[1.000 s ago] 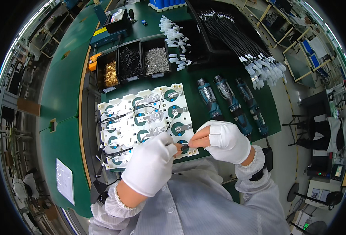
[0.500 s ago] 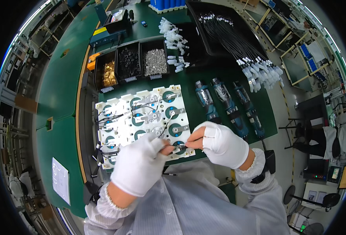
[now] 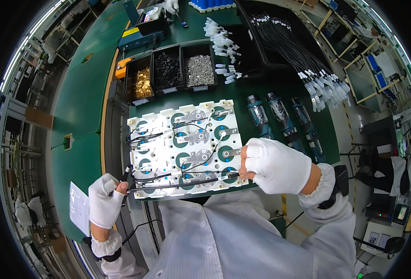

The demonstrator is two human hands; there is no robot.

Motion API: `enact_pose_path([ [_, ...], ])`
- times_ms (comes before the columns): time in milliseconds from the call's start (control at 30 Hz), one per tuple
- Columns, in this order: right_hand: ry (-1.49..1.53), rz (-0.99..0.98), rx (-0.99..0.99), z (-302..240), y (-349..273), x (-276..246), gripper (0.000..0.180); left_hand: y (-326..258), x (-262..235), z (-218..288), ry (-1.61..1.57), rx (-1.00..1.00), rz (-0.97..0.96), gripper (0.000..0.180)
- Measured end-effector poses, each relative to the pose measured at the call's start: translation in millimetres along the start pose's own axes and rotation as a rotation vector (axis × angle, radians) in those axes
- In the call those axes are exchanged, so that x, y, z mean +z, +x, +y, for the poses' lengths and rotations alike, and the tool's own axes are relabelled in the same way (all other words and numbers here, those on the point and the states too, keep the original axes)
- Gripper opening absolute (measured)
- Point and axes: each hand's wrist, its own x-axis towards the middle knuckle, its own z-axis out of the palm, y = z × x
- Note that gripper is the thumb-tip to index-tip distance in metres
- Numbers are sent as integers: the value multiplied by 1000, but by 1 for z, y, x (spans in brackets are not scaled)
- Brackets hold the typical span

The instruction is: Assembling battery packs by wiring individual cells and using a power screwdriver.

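A black cable (image 3: 187, 184) with a white label near its right end is stretched along the near edge of a white panel (image 3: 168, 149). My left hand (image 3: 106, 200), in a white fingerless glove, is closed on the cable's left end, just off the panel's near left corner. My right hand (image 3: 279, 167), gloved the same way, pinches the right end by the near right corner. Round green openings, metal tabs and thin black wires cover the panel. One metal tab (image 3: 232, 153) shows beside my right fingers, which hide what lies beneath them.
Beyond the panel stand black bins of gold parts (image 3: 142, 84), black parts (image 3: 167, 69) and silver parts (image 3: 200, 70). Teal power tools (image 3: 283, 120) lie to the right. A black tray (image 3: 256, 44) holds cables with white connectors (image 3: 324, 90). Another person's gloved hand (image 3: 172, 6) shows at the far edge.
My left hand has moved from the panel out to the left, and the cable now spans between both hands. Another person's hand has appeared at the far edge. The view has shifted slightly.
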Motion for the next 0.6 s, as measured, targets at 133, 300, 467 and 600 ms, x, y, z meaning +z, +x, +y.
enact_pose_path([
  [133,-248,-125,-17,-15,1,-8,9,-4,12,-23,-100,-5,-39,29],
  [300,-414,-109,-47,-28,3,-3,4,-5,22,-42,-267,-41,-80,31],
  [467,-578,-173,-7,-42,7,0,3,-6,35,-59,-203,-251,22,48],
  [600,-621,-200,9,-47,8,1,5,-5,19,-70,86,-218,259,55],
])
